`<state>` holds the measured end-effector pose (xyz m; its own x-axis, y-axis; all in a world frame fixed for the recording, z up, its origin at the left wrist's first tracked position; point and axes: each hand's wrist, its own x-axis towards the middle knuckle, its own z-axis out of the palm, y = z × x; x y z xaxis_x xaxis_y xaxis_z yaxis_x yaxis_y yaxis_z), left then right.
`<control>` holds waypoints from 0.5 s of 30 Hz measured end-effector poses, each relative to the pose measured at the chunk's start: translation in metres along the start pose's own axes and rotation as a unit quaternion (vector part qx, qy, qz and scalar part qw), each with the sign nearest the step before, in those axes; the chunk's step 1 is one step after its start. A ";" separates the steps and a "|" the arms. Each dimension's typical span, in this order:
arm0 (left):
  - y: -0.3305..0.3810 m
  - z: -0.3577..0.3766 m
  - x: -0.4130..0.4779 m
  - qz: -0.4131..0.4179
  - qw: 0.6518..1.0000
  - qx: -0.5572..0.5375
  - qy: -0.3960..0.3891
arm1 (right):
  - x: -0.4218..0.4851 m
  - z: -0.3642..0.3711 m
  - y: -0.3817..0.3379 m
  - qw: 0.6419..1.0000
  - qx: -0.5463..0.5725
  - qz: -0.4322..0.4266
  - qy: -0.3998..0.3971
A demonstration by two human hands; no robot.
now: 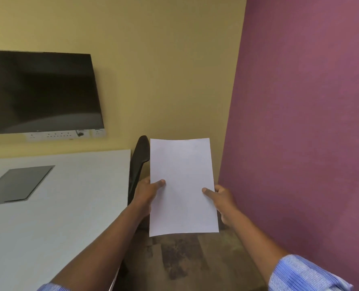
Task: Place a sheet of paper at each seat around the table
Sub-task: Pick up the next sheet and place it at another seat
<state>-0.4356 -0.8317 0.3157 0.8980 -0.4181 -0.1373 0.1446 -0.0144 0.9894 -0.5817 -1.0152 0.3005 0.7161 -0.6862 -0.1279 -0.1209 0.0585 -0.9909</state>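
I hold white paper [182, 181] upright in front of me, over the floor to the right of the white table [59, 206]. My left hand [147, 194] pinches its left edge, thumb on the front. My right hand [222, 200] pinches its right edge the same way. Whether it is one sheet or several I cannot tell. A black chair [138, 164] stands tucked against the table's right side, partly hidden behind the paper and my left hand.
A dark grey panel [19, 183] lies flush in the tabletop at the left. A black screen [40, 93] hangs on the yellow wall above a strip of sockets [59, 135]. A purple wall [300, 143] closes the right side. Brown floor [184, 259] runs between table and wall.
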 end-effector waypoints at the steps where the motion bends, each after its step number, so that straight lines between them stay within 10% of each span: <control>1: -0.001 -0.003 0.014 0.000 1.000 -0.004 0.005 | 0.017 0.005 0.001 1.000 -0.002 0.003 -0.007; 15: 0.006 -0.056 0.263 -0.019 0.994 -0.076 0.076 | 0.270 0.137 -0.025 0.994 -0.032 0.002 -0.101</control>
<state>-0.1754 -0.8909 0.2828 0.9417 -0.2772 -0.1909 0.2300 0.1157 0.9663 -0.2909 -1.1025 0.2848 0.8388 -0.5253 -0.1433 -0.1623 0.0100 -0.9867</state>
